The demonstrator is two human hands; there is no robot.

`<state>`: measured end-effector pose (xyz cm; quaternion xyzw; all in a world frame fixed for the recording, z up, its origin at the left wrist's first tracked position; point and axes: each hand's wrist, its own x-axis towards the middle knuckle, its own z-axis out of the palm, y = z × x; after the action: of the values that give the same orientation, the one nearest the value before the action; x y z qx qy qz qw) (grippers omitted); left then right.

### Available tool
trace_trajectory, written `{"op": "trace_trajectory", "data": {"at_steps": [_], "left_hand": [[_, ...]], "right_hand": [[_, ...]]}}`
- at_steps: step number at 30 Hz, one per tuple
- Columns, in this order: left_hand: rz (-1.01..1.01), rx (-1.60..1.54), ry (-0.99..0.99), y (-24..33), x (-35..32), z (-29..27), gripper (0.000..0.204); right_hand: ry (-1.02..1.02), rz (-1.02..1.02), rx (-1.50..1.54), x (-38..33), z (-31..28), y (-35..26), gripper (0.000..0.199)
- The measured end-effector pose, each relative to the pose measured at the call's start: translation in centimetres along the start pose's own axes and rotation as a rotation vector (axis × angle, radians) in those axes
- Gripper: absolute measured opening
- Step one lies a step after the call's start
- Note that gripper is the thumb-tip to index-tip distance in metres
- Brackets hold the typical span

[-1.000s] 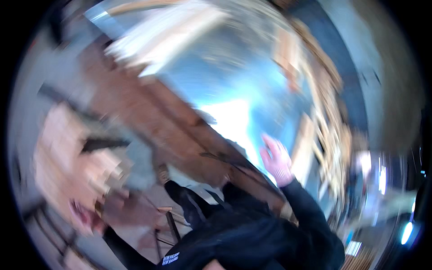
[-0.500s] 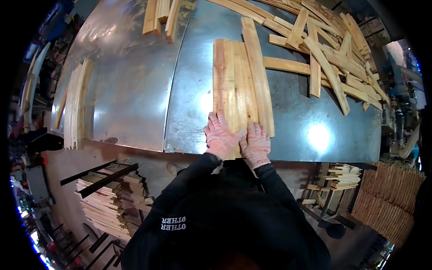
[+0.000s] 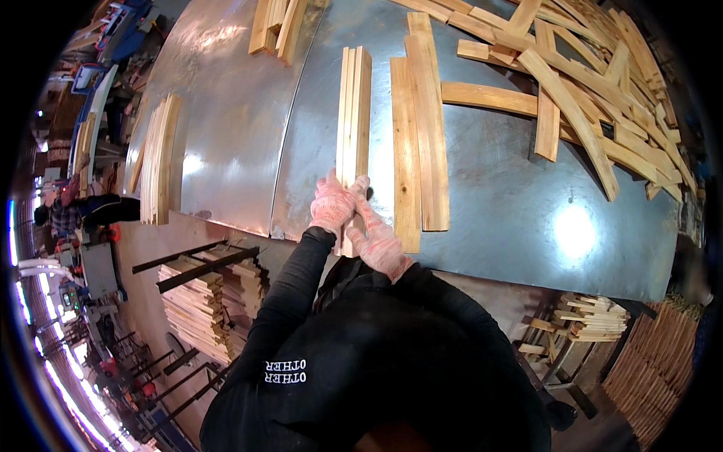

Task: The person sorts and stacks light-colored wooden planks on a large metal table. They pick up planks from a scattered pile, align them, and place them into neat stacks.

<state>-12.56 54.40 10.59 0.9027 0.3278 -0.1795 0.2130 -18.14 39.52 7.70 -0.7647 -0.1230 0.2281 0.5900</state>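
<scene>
We clamped both gloved hands, left hand (image 3: 334, 205) and right hand (image 3: 379, 242), fingers together, around the near end of the slat bundle (image 3: 354, 113). It stood on edge on the metal table (image 3: 226, 113), seemingly to square it.

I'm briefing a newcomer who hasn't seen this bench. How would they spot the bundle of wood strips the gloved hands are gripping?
Start at the big grey metal table. At its near edge, both gloved hands, left hand and right hand, clasp the bundle of strips running straight away from the person. Unlike the two flat boards just to its right, its strips stand on edge, pressed together.
</scene>
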Motion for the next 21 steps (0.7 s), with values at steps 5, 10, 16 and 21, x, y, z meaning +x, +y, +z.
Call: {"op": "trace_trajectory", "data": {"at_steps": [5,10,16,21], "left_hand": [[-0.058,-0.219,-0.048,-0.3,-1.4,-1.2,0.082],[-0.062,-0.175,0.000,-1.6,-0.9,-1.7,0.074],[-0.035,-0.109,-0.009,-4.8,-0.7,-3.5,0.079],[0.122,-0.073,-0.090,-3.9,-2.1,-3.3,0.108]], "right_hand": [[0.145,0.010,-0.856,-1.2,-3.8,-1.7,0.094],[0.050,0.113,-1.051,-3.4,-4.2,0.9,0.103],[0.015,0.272,-0.640,-3.1,-2.2,1.4,0.090],[-0.495,0.215,-0.409,1.1,-2.0,-6.8,0.083]]}}
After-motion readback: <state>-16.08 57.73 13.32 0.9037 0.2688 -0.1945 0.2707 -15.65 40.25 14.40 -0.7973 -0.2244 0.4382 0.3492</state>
